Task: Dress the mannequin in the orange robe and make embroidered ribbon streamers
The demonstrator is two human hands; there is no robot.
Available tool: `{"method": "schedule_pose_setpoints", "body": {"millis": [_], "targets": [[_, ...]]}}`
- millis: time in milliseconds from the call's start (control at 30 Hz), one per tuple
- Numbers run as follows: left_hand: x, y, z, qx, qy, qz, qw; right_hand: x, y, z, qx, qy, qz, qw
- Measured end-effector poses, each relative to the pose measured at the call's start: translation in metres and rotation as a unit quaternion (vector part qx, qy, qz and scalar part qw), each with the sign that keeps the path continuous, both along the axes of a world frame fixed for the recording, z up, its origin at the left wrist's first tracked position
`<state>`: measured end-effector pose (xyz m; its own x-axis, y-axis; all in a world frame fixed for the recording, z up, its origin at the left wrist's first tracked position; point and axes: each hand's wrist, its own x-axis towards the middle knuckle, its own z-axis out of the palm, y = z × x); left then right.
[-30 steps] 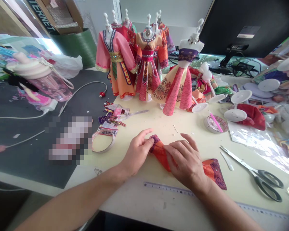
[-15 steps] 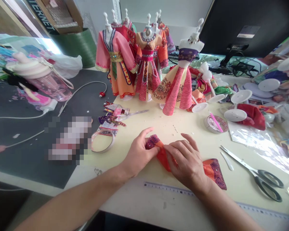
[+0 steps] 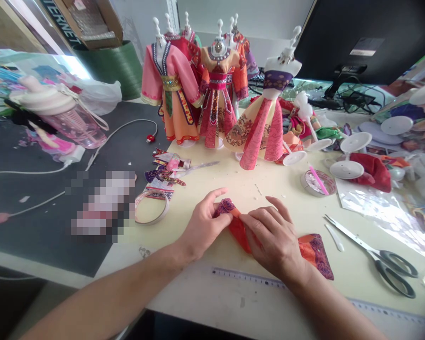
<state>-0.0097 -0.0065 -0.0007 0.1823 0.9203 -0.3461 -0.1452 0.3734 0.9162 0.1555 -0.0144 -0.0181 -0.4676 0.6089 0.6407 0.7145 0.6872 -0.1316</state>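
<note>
Between my hands is a small orange doll garment (image 3: pixel 239 233) with purple patterned ends. My left hand (image 3: pixel 204 226) pinches its purple end between thumb and fingers. Close beside it, my right hand (image 3: pixel 272 236) grips the orange part with thumb and forefinger. The garment's other patterned end (image 3: pixel 317 255) lies on the table to the right, partly covered by my right hand and wrist. A ruler (image 3: pixel 248 277) lies just in front of the hands, its middle hidden under my right forearm. Scissors (image 3: pixel 371 252) with black handles rest farther right, beside a small white blade-shaped piece (image 3: pixel 335 237).
Dressed doll stands (image 3: pixel 172 94) line the back, and a strapless dress (image 3: pixel 260 127) stands nearest. A roll of tape (image 3: pixel 151 208) and ribbon scraps (image 3: pixel 166 172) lie to the left. A round dish (image 3: pixel 317 184) holds a pink stick. A monitor (image 3: pixel 368 42) fills the back right.
Almost nothing differs. The left thumb has shifted slightly on the orange cloth; both hands hold the garment in the same place.
</note>
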Motion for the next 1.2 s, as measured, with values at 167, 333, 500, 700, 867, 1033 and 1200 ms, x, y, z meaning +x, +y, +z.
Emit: {"method": "schedule_pose_setpoints", "body": {"millis": [167,333,500,700,867,1033,1200], "targets": [[-0.0009,0.0019,-0.0011,-0.004,-0.004,0.01,1.0,0.0005,-0.0009,0.0003,0.002,0.001,0.003,1.0],[-0.0008,0.0034,-0.0051,0.015,0.034,0.022,0.999,-0.0002,-0.0008,-0.0016,0.0,0.004,0.007,1.0],[-0.0003,0.0039,-0.0055,0.039,0.033,0.022,0.998,-0.0003,-0.0001,-0.0035,-0.002,0.004,0.002,1.0],[0.0,0.0054,-0.0037,0.026,0.012,0.043,0.999,-0.0008,-0.0007,-0.0018,0.007,-0.008,0.001,1.0],[-0.0008,0.005,-0.0065,-0.003,-0.02,0.057,0.998,-0.0002,0.0007,-0.0008,0.02,-0.028,0.004,0.999],[-0.0013,0.0063,-0.0087,-0.039,-0.071,0.063,0.995,0.0001,0.0021,0.0002,0.015,-0.035,0.011,0.999],[-0.0015,0.0062,-0.0061,-0.05,-0.078,0.068,0.993,0.001,0.0002,-0.0001,-0.029,0.017,0.013,0.999]]}}
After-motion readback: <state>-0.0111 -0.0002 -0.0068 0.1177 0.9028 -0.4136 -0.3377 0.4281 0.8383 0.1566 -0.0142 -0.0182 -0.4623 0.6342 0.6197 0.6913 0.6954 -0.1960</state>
